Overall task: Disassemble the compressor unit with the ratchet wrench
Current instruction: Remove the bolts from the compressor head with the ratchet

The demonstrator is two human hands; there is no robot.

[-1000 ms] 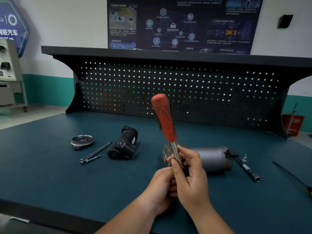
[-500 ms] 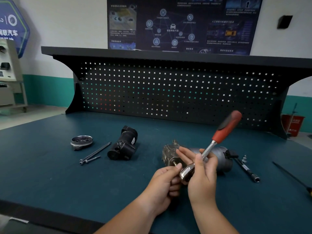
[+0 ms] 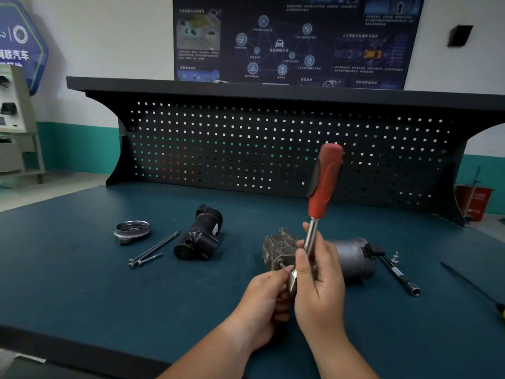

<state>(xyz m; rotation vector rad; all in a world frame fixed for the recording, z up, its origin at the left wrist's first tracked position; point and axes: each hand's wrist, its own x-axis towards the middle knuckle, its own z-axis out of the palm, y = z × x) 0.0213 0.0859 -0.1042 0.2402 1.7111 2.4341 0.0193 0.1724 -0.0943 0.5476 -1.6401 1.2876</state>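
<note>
The compressor unit (image 3: 352,258), a grey metal cylinder with a cast end block, lies on its side on the bench. A ratchet wrench (image 3: 323,181) with a red handle stands nearly upright, its head at the block's near end. My right hand (image 3: 319,285) grips the wrench's steel shank just above the head. My left hand (image 3: 265,302) pinches the wrench head from the left, at a bolt sticking out of the block. The head itself is mostly hidden by my fingers.
On the green bench mat (image 3: 82,283) lie a round metal cap (image 3: 132,231), two long bolts (image 3: 153,250) and a black housing part (image 3: 200,237) to the left. An extension bar (image 3: 400,277) and a small fitting (image 3: 395,256) lie right. A black pegboard (image 3: 273,149) stands behind.
The wrench handle swung from upright to tilted right, and now has swung back to nearly upright. Both hands stayed at the wrench head.
</note>
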